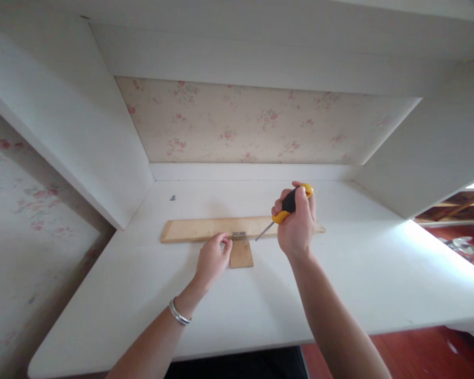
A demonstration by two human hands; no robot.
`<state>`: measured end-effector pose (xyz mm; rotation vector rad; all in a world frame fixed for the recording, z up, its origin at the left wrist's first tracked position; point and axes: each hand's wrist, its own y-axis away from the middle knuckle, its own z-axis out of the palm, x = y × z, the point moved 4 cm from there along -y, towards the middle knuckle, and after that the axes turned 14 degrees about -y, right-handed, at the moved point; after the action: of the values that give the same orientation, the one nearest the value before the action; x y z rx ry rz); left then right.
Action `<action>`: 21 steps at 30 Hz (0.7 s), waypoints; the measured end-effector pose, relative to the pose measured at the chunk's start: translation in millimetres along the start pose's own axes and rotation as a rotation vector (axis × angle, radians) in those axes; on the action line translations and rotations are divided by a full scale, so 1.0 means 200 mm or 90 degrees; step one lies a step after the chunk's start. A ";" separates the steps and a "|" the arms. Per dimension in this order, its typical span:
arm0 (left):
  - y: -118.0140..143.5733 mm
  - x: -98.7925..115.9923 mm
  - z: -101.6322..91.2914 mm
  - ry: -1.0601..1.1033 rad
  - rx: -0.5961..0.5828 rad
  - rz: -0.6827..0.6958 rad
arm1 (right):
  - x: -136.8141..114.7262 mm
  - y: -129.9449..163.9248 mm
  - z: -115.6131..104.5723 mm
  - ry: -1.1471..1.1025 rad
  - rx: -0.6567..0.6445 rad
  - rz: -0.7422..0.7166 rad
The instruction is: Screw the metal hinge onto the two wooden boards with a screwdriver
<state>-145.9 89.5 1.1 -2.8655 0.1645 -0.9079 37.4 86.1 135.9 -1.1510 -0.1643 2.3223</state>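
Right hand (297,227) wraps the screwdriver (288,206), tip angled down toward the hinge (239,236); left hand (212,259) pinches at the hinge's edge, steadying it where wooden strip (205,230) meets small block (241,255) on the counter (339,284).
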 end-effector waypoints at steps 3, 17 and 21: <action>0.01 0.00 0.02 0.042 0.005 -0.006 | 0.10 -0.08 0.06 -0.006 -0.022 0.020; -0.02 -0.02 0.11 0.248 -0.090 -0.117 | 0.38 -0.19 0.04 -0.031 -0.026 0.074; -0.03 -0.01 0.13 0.267 -0.093 -0.137 | 0.40 -0.21 0.03 -0.022 -0.030 0.077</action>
<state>-132.3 98.9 -20.8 -2.8181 -0.0427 -1.5952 10.5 163.9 96.5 -1.1736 -0.1668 2.4576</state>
